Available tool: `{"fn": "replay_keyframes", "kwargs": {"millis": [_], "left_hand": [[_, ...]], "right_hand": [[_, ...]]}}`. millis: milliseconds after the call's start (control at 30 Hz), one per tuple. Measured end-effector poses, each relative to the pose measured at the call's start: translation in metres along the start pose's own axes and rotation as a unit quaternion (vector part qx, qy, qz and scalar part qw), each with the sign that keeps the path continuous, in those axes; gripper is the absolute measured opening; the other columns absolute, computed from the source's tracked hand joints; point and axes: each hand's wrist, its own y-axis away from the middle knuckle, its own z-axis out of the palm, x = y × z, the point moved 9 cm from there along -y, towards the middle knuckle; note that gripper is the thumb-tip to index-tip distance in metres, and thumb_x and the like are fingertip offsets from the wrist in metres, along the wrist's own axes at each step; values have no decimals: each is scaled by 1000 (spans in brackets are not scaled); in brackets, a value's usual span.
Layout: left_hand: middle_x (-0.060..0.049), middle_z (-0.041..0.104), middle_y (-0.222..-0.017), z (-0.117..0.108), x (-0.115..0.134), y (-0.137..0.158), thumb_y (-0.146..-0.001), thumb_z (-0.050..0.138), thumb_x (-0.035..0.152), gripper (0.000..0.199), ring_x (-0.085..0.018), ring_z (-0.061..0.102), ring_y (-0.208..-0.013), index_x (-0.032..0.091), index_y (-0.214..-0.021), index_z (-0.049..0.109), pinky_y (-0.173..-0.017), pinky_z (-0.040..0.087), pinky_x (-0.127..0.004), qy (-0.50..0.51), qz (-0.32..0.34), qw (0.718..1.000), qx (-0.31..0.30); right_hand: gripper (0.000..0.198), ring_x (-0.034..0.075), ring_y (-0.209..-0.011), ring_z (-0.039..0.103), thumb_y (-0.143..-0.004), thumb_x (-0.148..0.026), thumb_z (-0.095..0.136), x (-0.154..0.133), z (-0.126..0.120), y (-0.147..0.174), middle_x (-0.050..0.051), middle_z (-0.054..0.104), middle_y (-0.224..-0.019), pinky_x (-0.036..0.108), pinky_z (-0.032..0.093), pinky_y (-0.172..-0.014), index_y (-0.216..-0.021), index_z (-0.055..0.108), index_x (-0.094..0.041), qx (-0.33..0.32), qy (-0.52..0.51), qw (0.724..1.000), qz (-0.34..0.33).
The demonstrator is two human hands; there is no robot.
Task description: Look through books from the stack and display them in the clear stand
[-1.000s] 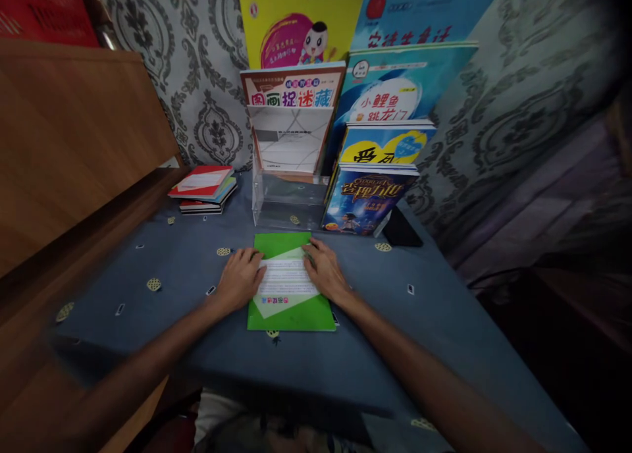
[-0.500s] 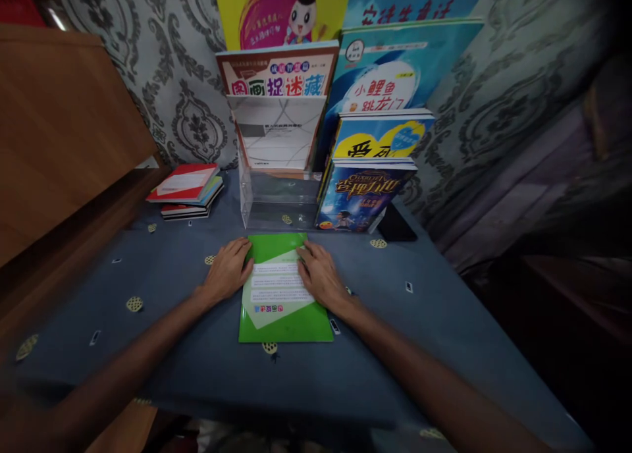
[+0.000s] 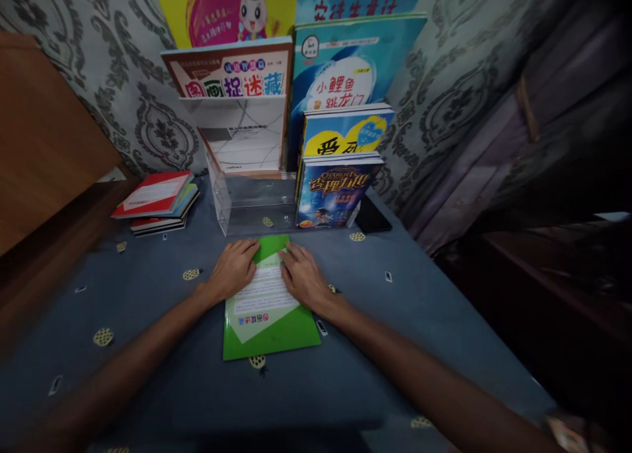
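A thin green book (image 3: 291, 331) with a pale printed panel lies on the blue tablecloth, its lettering upside down to me. My left hand (image 3: 233, 268) grips its far left side, fingers together over the corner. On the far right side, my right hand (image 3: 305, 274) has its fingers over the edge. Both hands are closed on the book; what the fingers do beneath it is hidden. Just beyond the hands stands a clear plastic stepped rack (image 3: 222, 206) of upright books. Among these are a white-covered book (image 3: 251, 140) on the left and a dark blue book (image 3: 336, 189) at front right.
A small stack of books (image 3: 155, 193), red on top, lies at the back left. A flat black object (image 3: 372, 216) is beside the rack's right side. Patterned wallpaper (image 3: 162, 127) stands behind, a wooden panel (image 3: 44, 137) at left, and a curtain (image 3: 469, 157) at right.
My view has shifted, so the rack and stack appear farther left. The green book has turned slightly, its near edge covering more of a printed pineapple. Both hands have closed in on its sides.
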Motion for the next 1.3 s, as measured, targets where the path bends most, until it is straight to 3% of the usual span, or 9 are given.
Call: {"fn": "replay_keyframes", "kwargs": {"millis": [133,367,600,767,933,1300], "left_hand": [[-13,61,-133,9,20,-22,-85,44,9,49,-28,55,-120,14,-132,59,-99,46,-46,9,15,999,-27],[-11,63,-128,20,39,-47,-91,45,11,42,-27,55,-115,18,-129,61,-93,48,-43,21,53,998,-25],[-10,66,-126,21,32,-47,-88,44,5,43,-25,58,-112,18,-125,62,-97,49,-44,103,66,992,38],[-10,68,-118,17,20,-45,-81,42,1,49,-22,61,-111,16,-123,60,-102,49,-43,185,57,977,91],[-11,67,-123,18,17,-45,-79,43,0,52,-23,61,-114,16,-127,56,-104,48,-43,186,45,976,102],[-11,67,-124,20,20,-45,-79,43,-1,55,-23,61,-112,17,-130,54,-101,49,-43,156,52,981,103]], "right_hand": [[35,31,-131,51,-94,-17,47,-3,-3,0,20,57,-140,49,41,-111,-124,64,-13,-3,26,1000,-7],[34,31,-125,52,-94,-16,45,-6,-7,-2,20,59,-133,47,42,-108,-123,63,-10,-8,31,999,-17],[32,29,-117,54,-95,-18,47,-3,-11,-1,15,63,-129,47,44,-102,-120,66,-14,-13,21,1000,-10],[40,31,-131,46,-97,-24,47,4,-11,-10,14,58,-142,47,37,-110,-132,60,-12,-14,26,999,-13],[45,32,-138,42,-98,-31,47,17,-11,-22,14,53,-148,49,33,-113,-139,57,-13,-32,38,999,13],[50,28,-149,31,-101,-30,40,16,-5,-18,13,42,-156,52,25,-119,-146,49,-12,-69,45,997,11]]}}
